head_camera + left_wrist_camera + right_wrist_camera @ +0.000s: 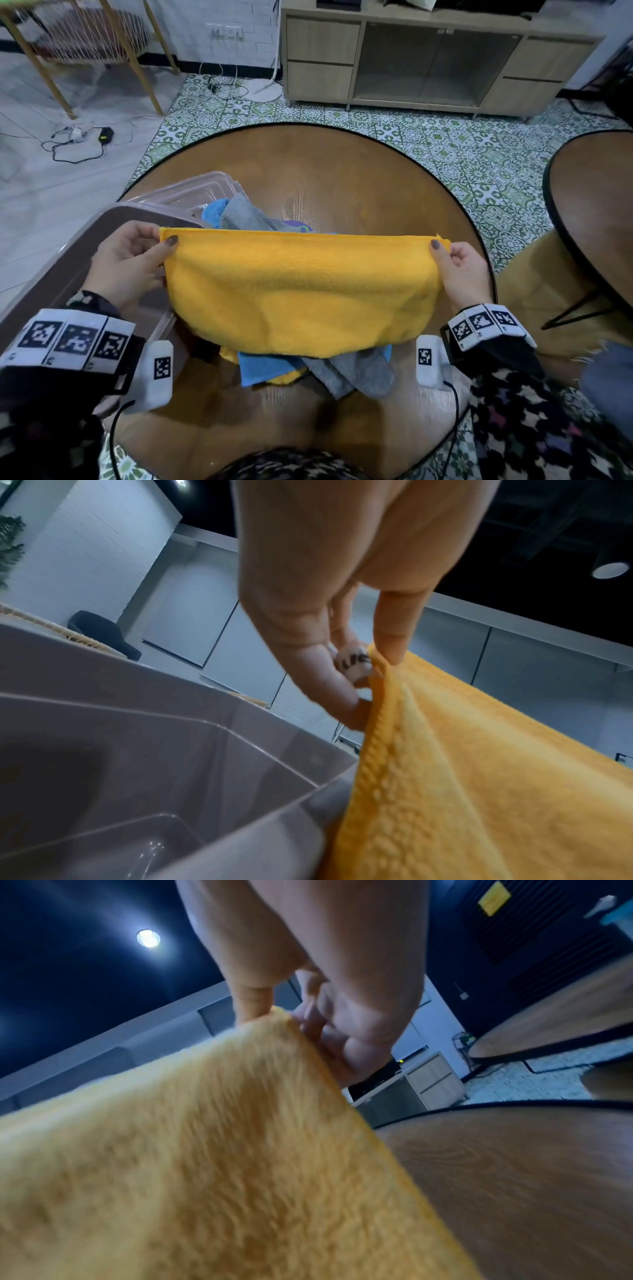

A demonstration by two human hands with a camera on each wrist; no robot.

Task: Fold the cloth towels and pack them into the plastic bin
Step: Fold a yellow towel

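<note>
A yellow towel (301, 287) hangs stretched between both hands above the round wooden table (342, 171). My left hand (137, 257) pinches its upper left corner, thumb on the near face, and the left wrist view shows the pinch on the towel (479, 777). My right hand (455, 270) pinches the upper right corner, also seen on the towel (205, 1164) in the right wrist view. The plastic bin (68, 260) stands at the table's left, under my left hand. Its inside (103, 791) holds no towel that I can see.
A pile of blue (263, 368) and grey towels (356, 375) lies on the table beneath the yellow one, with more grey cloth (246, 214) behind it. A clear lid (191, 192) lies past the bin. A second round table (596, 212) stands to the right.
</note>
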